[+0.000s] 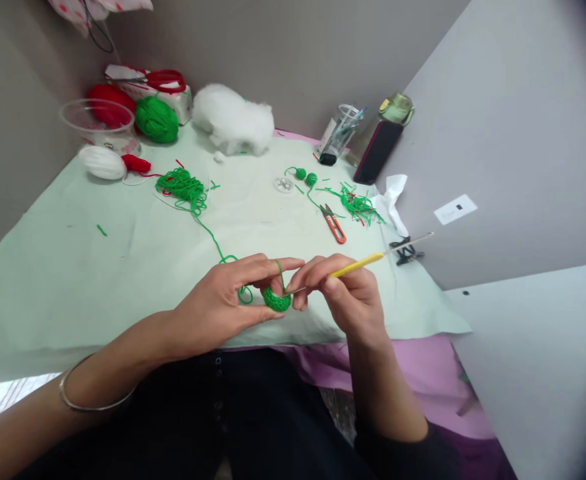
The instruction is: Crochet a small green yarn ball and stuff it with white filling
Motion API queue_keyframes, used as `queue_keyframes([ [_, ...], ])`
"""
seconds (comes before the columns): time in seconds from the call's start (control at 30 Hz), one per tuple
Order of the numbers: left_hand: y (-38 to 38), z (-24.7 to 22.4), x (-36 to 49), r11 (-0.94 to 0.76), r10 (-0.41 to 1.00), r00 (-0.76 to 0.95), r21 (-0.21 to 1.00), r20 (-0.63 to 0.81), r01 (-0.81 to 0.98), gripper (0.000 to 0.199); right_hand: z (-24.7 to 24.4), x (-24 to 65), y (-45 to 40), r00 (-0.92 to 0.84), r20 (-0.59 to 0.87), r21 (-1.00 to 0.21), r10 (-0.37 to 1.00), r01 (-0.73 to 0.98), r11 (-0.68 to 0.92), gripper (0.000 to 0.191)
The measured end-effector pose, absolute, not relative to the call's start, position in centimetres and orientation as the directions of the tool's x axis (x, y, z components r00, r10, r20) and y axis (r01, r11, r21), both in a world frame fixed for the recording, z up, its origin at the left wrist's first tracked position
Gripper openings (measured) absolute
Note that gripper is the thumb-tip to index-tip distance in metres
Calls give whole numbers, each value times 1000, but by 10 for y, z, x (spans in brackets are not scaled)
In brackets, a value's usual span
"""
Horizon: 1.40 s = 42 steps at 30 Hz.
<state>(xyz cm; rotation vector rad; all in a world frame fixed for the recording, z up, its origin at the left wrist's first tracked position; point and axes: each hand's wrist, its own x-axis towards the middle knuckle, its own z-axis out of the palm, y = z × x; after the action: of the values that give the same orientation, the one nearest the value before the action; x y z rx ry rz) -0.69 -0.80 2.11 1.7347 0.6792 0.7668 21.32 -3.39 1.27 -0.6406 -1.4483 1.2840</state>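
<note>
Between the fingers and thumb of my left hand is a small round green crochet piece, pale in its middle. A strand of green yarn rises from it over my left index finger, which is stretched out. My right hand grips a crochet hook by its yellow handle; the metal tip at the left meets the top edge of the piece. Another metal end points up to the right. From behind my left hand the working yarn runs back to a loose green yarn heap.
At the back left stand a clear tub, green yarn ball and white stuffing. Orange thread snips lie near yarn scraps and two small green balls. A phone leans by a bottle at right.
</note>
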Motion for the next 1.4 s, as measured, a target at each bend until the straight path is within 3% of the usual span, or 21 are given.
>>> queue_keyframes([
  [0.23, -7, 22, -8, -226, 757, 639, 972, 134, 64, 12, 9, 212, -31, -311, 316, -923, 896, -319, 214, 17],
  [0.4, -6, 23, -8, -227, 756, 642, 971, 127, 76, 12, 8, 211, -32, -311, 344, -927, 886, -260, 269, 18],
  [0.6, -5, 23, -6, -230, 763, 638, 967, 108, 112, 9, 23, 218, -34, -385, 387, -912, 838, -26, 409, 19],
  [0.73, -4, 19, -3, -243, 774, 624, 961, 110, 133, 10, 28, 218, -39, -467, 420, -825, 778, 161, 542, 20],
  [0.87, -5, 16, 0, -146, 857, 513, 979, 54, 141, 39, 20, 212, -48, -445, 527, -629, 724, 368, 685, 25],
  [0.97, -6, 17, 0, -128, 860, 508, 985, 51, 116, 46, 13, 208, -49, -327, 559, -728, 762, 246, 640, 22],
  [1.07, -8, 20, -2, -170, 829, 551, 982, 99, 80, 41, 11, 207, -46, -216, 487, -869, 846, -17, 495, 20],
  [1.17, -8, 23, -4, -200, 813, 571, 976, 117, 85, 29, 9, 208, -40, -205, 407, -911, 890, -166, 378, 17],
  [1.27, -6, 25, -4, -219, 801, 585, 972, 127, 89, 10, 8, 210, -38, -219, 356, -929, 908, -186, 320, 16],
  [1.4, -4, 24, -4, -229, 791, 595, 970, 139, 78, 8, 10, 212, -38, -250, 380, -924, 890, -137, 356, 17],
])
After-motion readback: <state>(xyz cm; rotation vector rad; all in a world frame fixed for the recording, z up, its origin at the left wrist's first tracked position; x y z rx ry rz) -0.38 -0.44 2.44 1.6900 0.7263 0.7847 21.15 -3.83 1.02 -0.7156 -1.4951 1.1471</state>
